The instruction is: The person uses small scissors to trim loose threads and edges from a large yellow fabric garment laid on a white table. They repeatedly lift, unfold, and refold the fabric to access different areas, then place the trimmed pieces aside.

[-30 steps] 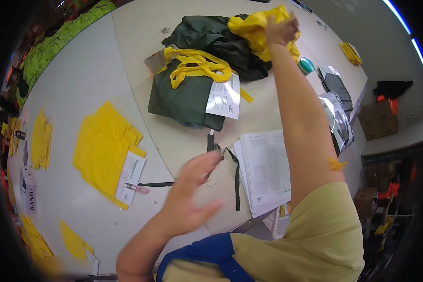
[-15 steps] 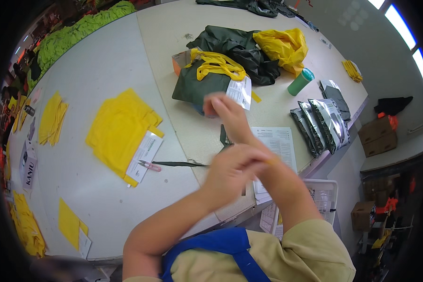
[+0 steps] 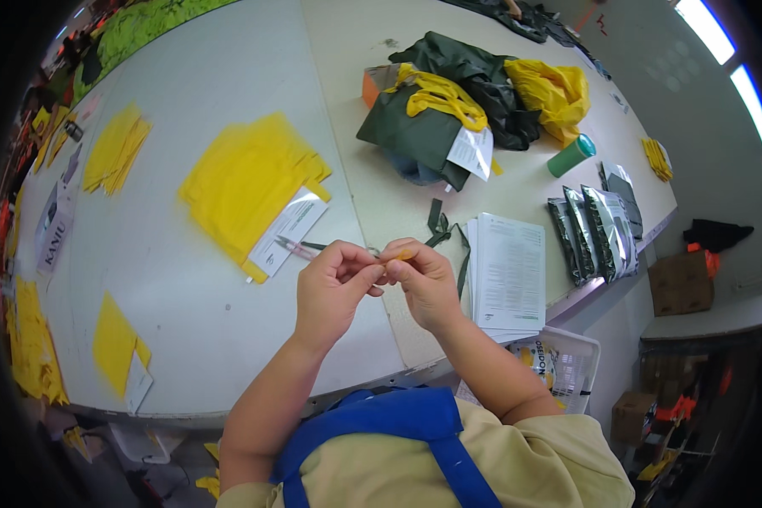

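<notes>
My left hand (image 3: 339, 284) and my right hand (image 3: 423, 279) meet above the table's near edge, fingertips pinched together. A small yellowish band (image 3: 405, 252) shows at my right fingers; most of it is hidden, so its exact kind is unclear. To the left of my hands lies a folded yellow garment (image 3: 250, 182) with a white printed card (image 3: 288, 224) along its edge. Pink-handled thread snips (image 3: 294, 248) rest by the card, partly behind my left hand. Dark green fabric strips (image 3: 438, 224) lie just beyond my right hand.
Ahead sit a folded dark green garment (image 3: 411, 127) with yellow straps, a yellow bundle (image 3: 550, 95) and a green cylinder (image 3: 571, 156). Printed sheets (image 3: 510, 271) and silvery packets (image 3: 603, 233) lie rightward. A white basket (image 3: 577, 364) stands below the edge. Yellow stacks (image 3: 117, 148) lie left.
My left hand has come away from my right wrist. Both hands have drawn together, fingertips pinching. The view has shifted, so the table's things appear farther right and higher.
</notes>
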The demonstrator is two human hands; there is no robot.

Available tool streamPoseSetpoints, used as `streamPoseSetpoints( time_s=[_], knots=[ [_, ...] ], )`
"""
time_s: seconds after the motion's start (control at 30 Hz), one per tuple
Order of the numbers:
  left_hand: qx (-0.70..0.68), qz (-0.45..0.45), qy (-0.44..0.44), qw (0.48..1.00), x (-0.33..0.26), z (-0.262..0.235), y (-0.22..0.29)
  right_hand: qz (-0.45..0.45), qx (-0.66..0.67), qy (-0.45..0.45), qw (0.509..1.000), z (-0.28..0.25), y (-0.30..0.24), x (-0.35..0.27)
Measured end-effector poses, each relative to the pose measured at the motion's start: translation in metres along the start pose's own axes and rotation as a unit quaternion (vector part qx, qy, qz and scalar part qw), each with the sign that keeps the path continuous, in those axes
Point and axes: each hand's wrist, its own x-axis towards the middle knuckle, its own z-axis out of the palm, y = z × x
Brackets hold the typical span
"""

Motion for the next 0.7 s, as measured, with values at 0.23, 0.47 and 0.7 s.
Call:
streamPoseSetpoints(
  time_s=[0.23,0.47,0.7],
  knots=[
    [-0.117,-0.018,0.012,0.993,-0.007,-0.006,-0.007,0.034,0.059,0.023,0.997,0.005,0.000,-0.005],
    [0.017,-0.037,-0.069,0.997,-0.007,-0.016,-0.052,0.054,-0.028,0.117,0.991,-0.026,0.002,-0.016],
    [0.378,0.019,0.039,0.925,-0.006,-0.073,-0.186,-0.022,0.035,0.291,0.956,-0.236,-0.081,0.071]
  ],
)
